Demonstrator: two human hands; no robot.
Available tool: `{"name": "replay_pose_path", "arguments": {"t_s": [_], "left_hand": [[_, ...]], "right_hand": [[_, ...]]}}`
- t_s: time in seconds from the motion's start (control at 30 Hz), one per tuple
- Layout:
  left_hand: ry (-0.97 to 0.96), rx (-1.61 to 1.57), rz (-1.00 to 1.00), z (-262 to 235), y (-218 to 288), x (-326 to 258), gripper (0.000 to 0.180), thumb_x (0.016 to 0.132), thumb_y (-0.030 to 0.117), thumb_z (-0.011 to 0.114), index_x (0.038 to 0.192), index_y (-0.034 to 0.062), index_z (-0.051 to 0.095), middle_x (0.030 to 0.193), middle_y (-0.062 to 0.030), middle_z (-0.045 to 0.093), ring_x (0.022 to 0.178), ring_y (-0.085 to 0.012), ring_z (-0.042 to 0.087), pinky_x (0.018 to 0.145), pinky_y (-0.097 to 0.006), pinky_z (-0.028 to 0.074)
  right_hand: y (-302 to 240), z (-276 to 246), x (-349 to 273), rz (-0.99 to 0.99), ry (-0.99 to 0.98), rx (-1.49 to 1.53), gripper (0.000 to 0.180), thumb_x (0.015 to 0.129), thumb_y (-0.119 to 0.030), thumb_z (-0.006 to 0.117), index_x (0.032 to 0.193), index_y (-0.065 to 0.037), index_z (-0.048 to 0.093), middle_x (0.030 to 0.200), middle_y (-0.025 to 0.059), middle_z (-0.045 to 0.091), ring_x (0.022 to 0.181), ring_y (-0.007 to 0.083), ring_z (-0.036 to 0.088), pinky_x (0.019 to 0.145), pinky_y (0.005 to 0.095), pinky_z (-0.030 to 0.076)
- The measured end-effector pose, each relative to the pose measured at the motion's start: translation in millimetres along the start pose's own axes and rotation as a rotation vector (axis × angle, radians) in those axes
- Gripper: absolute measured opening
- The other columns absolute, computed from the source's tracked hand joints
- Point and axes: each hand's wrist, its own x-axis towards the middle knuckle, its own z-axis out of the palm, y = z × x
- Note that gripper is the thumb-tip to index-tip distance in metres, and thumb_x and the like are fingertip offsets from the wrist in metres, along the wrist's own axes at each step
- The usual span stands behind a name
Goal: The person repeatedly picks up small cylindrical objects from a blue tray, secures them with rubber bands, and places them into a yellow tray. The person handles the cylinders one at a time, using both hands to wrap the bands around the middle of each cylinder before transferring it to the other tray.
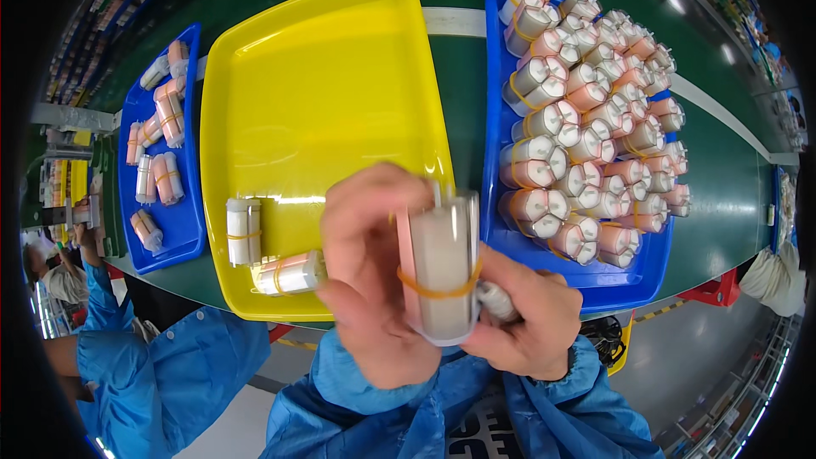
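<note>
In front of my body, between my hands, is a bundle [444,259] of white and pink cylinders in clear plastic, tilted upright with a yellow rubber band round it. My right hand [531,314] grips its lower right side with thumb and fingers. A small whitish piece [497,302] shows between those fingers; its kind is unclear. Curled round the bundle's left side is my left hand [370,280], slightly blurred, some fingertips hidden behind the bundle. Beneath is a yellow tray [331,102], with a standing bundle [244,231] and a lying bundle [289,274] near its front edge.
At the right, a blue tray [586,280] is packed with several banded bundles [586,136]. A smaller blue tray [178,225] at the left holds several scattered bundles. The trays rest on a green table [722,187]. Another person in a blue sleeve [178,374] is at the lower left.
</note>
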Motion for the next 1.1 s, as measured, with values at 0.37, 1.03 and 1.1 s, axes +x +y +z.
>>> {"name": "replay_pose_path", "arguments": {"t_s": [0.37,1.03,1.1], "left_hand": [[-0.19,-0.001,-0.479,-13.6,32.3,7.8,0.063,0.101,0.047,0.025,0.129,-0.0056,0.045,0.108,-0.025,0.063,0.105,-0.0289,0.06,0.095,-0.039,0.043],[-0.229,0.209,-0.577,-27.3,42.4,13.0,0.032,0.097,0.02,0.055,0.118,-0.0043,0.054,0.094,-0.0128,0.067,0.088,-0.0174,0.066,0.077,-0.028,0.051],[-0.232,0.213,-0.586,-27.8,42.2,12.1,0.032,0.096,0.019,0.056,0.117,-0.0042,0.054,0.093,-0.0128,0.068,0.088,-0.0171,0.066,0.077,-0.028,0.05]], "right_hand": [[9.8,2.3,9.9,-0.123,0.22,-0.067,0.064,0.061,-0.016,0.091,0.112,0.002,0.057,0.114,0.0204,0.061,0.093,0.0252,0.065,0.076,0.0312,0.053],[-3.2,-1.2,34.0,-0.094,-0.064,-0.102,0.074,0.055,-0.011,0.087,0.12,0.003,0.057,0.114,0.0168,0.059,0.101,0.0299,0.059,0.085,0.0365,0.049],[0.0,-1.2,33.4,-0.102,-0.05,-0.072,0.073,0.054,-0.011,0.087,0.12,0.002,0.057,0.112,0.0159,0.06,0.099,0.0285,0.059,0.084,0.0357,0.049]]}}
